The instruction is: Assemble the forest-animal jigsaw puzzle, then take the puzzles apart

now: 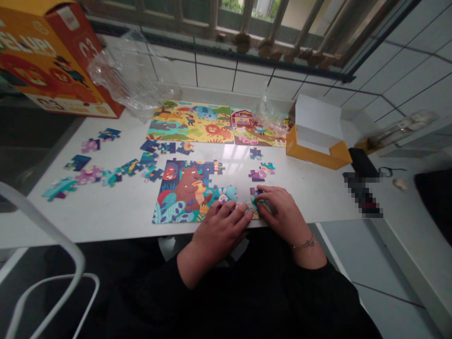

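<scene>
Puzzle (189,193): along front edge of counter (116,212) | Left hand (219,227): fingers bent over puzzle, grip not discernible | Right hand (284,213): fingers curled over piece (253,191), grip not discernible | Advisable: brace assembled section, align tabs, press flat

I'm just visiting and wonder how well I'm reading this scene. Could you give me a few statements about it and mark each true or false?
1. The left hand and right hand are both at the bear puzzle. True.
2. The bear puzzle is complete. False: it has gaps on its right side, and loose pieces lie on the table.
3. The small yellow box is closed. False: its white lid stands open.
4. A bracelet is on the right wrist. True.
5. All the loose pieces lie right of the bear puzzle. False: many lie to its left.
</scene>
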`<state>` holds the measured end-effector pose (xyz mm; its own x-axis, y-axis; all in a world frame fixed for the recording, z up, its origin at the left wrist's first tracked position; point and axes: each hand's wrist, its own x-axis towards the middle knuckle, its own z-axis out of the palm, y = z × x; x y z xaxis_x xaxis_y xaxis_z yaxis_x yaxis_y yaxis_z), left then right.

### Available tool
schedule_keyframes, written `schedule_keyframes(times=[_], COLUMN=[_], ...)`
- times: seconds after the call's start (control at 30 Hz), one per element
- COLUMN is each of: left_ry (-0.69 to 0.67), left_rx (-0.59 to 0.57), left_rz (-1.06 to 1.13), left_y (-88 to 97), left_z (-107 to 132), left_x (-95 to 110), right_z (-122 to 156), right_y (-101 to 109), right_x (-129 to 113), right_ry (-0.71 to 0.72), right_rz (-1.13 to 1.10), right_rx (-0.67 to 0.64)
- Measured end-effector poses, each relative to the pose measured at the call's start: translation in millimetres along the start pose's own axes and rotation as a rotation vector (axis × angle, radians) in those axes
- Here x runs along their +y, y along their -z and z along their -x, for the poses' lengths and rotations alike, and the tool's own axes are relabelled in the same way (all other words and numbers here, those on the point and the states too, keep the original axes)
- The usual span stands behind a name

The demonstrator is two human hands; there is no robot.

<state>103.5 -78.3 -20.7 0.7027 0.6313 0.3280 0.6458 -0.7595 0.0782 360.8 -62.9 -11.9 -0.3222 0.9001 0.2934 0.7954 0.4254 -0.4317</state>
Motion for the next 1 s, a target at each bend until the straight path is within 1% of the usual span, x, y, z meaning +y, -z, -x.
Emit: schedule_keyframes(times=[0.27, 0.5, 1.0], left_ry=[-0.002, -0.005, -0.004], left_rx=[0.0, 0.029, 0.01], left_rz=[-0.004, -0.017, -0.02], left_y=[-1.0, 0.8, -2.2], left_z=[0.4, -0.3, 0.5], left_x=[0.0, 0.5, 0.0], right_z=[0.9, 1.0, 0.3], right_y=[-2.4, -0.9, 1.3], right_x=[6.9, 5.9, 8.3], right_ry=[-0.009, -0.018, -0.025], right_rz=[-0.022, -0.047, -0.057], right_rx=[0.017, 0.027, -0.009])
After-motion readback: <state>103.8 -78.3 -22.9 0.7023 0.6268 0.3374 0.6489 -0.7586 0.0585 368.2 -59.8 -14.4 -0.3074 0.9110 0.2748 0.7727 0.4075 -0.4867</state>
